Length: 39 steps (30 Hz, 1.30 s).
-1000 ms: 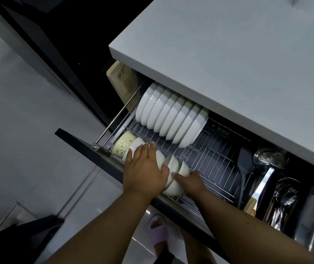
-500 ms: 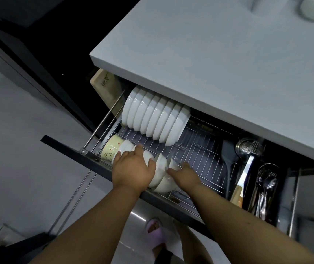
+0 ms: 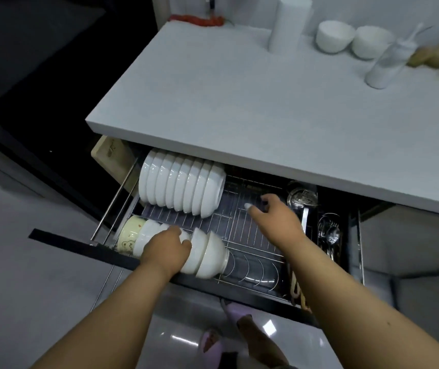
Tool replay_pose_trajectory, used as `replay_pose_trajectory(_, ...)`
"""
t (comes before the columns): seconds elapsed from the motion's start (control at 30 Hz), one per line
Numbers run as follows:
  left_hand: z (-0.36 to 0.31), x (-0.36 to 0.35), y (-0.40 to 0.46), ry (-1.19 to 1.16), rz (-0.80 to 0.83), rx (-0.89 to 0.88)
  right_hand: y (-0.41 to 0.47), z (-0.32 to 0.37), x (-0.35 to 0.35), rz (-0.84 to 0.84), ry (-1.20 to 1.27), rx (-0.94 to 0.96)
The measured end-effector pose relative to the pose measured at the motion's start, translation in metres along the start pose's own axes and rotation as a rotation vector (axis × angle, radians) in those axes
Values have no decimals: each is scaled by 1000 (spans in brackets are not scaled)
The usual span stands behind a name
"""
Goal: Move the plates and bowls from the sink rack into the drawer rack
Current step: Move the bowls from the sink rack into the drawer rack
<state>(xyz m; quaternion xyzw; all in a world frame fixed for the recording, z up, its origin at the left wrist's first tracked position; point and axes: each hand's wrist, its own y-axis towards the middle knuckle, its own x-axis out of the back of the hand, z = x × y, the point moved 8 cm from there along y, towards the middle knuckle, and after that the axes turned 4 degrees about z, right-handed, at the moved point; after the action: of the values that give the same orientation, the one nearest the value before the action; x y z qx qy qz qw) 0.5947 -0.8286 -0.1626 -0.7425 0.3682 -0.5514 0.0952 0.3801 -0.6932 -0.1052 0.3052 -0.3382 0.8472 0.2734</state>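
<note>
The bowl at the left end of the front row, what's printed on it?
Cream bowl with a small bear drawing; head view.

left hand (image 3: 165, 248) flat — right hand (image 3: 274, 213) loose

Back row (image 3: 181, 186) – eight white bowls; counter – two white bowls (image 3: 354, 39); two hands.

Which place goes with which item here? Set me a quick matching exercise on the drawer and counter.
Items:
1. cream bowl with bear print
2. row of white plates on edge
3. two white bowls standing upright
4. steel spoons and forks

Places:
A. back of the white countertop
B. narrow right compartment of the drawer
C. left end of the front row in the wire drawer rack
D. back row of the rack, under the countertop edge

Pairs: 1-C, 2-D, 3-A, 4-B
</note>
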Motion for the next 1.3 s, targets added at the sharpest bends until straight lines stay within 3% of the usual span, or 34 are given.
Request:
replay_pose_trajectory(0.3,-97,17,-35,62,4,-297,-64,-20,107,-237,27,51)
replay_pose_trajectory(0.57,-197,-5,-87,201,50,-541,-127,-74,177,-393,60,-34)
replay_pose_trajectory(0.83,-301,-25,-144,255,-3,-776,-183,-125,249,-623,176,4)
replay_pose_trajectory(1.03,-387,-74,-189,144,7,-897,-227,-190,307,-701,165,-52)
replay_pose_trajectory(1.3,-518,-177,-273,160,70,-1103,-295,-321,391,-822,192,-143)
